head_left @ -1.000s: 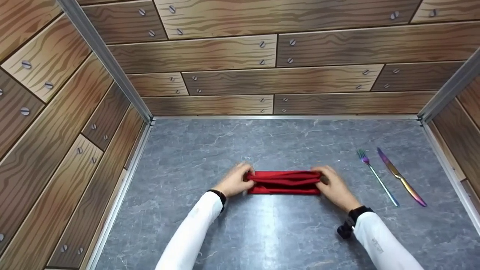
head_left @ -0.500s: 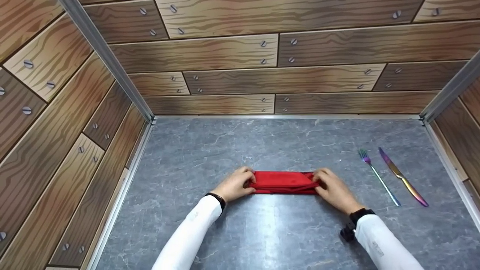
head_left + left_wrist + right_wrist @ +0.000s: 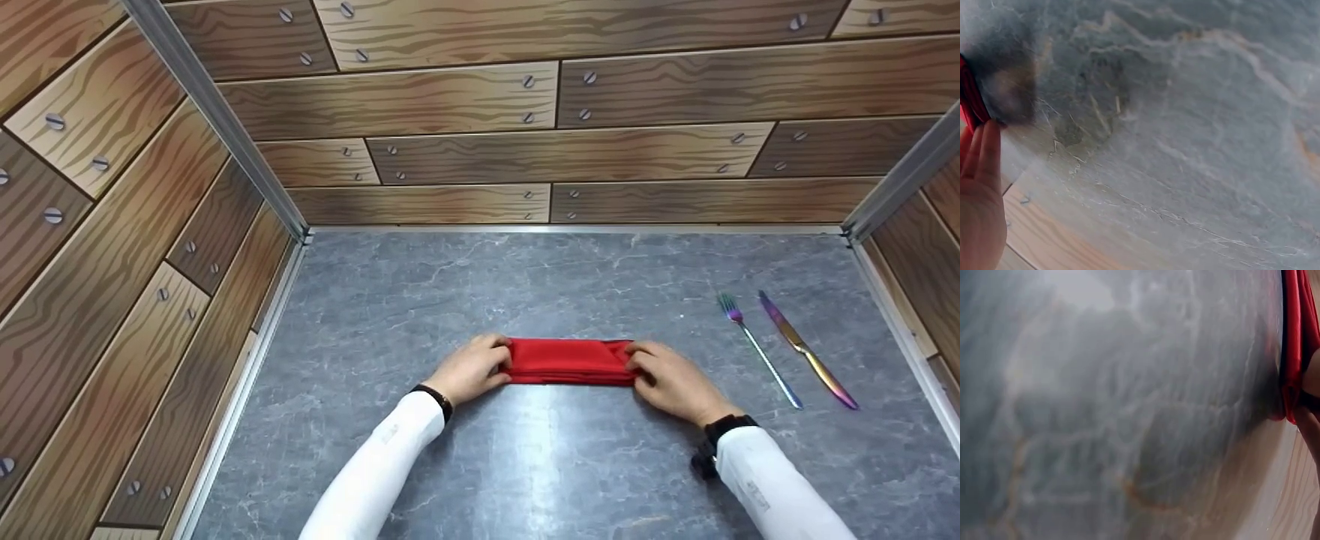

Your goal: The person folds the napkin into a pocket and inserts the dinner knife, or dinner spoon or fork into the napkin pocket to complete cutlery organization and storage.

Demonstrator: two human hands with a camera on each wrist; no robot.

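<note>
A red cloth napkin (image 3: pixel 566 360), folded into a flat narrow strip, lies crosswise on the grey table. My left hand (image 3: pixel 472 369) holds its left end, fingers at the upper part and thumb near the front edge. At the opposite end my right hand (image 3: pixel 675 381) grips the cloth with bent fingers. In the left wrist view, fingers of the left hand (image 3: pixel 982 191) meet the end of the napkin (image 3: pixel 971 95). The right wrist view shows stacked folds of the napkin (image 3: pixel 1293 343) with a thumb and finger (image 3: pixel 1310 430) at its corner; most of that hand is out of frame.
To the right lie an iridescent fork (image 3: pixel 759 349) and an iridescent knife (image 3: pixel 806 349), side by side and slanted. Wood-patterned walls (image 3: pixel 555 157) with metal edging enclose the grey marbled table (image 3: pixel 420 285) at the back and both sides.
The loose upper layers of the napkin have come down toward the front, so its gaping fold is now covered and it lies flat. Both hands stay at its ends.
</note>
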